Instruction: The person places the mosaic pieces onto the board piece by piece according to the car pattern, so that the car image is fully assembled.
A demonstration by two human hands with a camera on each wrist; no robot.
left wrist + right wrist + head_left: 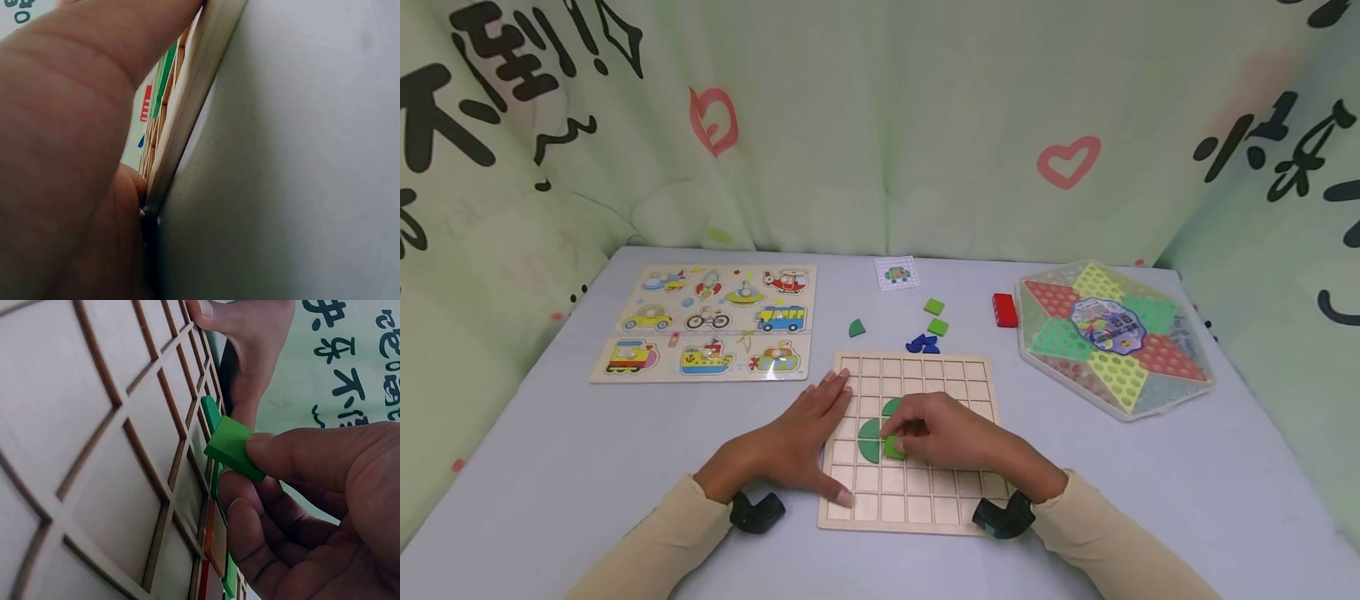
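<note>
A wooden grid board (880, 507) lies flat on the table in front of me. My left hand (797, 437) rests along its left edge, fingers extended and thumb spread toward the near corner. My right hand (951, 429) pinches a light green square tile (232, 445) between thumb and fingers, tilted just over the grid. Beside that tile, dark green rounded pieces (868, 440) sit in the grid's cells. Another dark green piece (891, 407) shows farther up, partly behind the fingers. The right wrist view also shows an orange piece (214, 540) and a red piece (204, 581) on the board.
Beyond the board lie a dark green quarter piece (857, 328), light green squares (937, 327), blue pieces (922, 343) and a small picture card (897, 273). A red block (1004, 310) is beside a hexagonal game box (1116, 337). At left lies a vehicle puzzle (707, 321).
</note>
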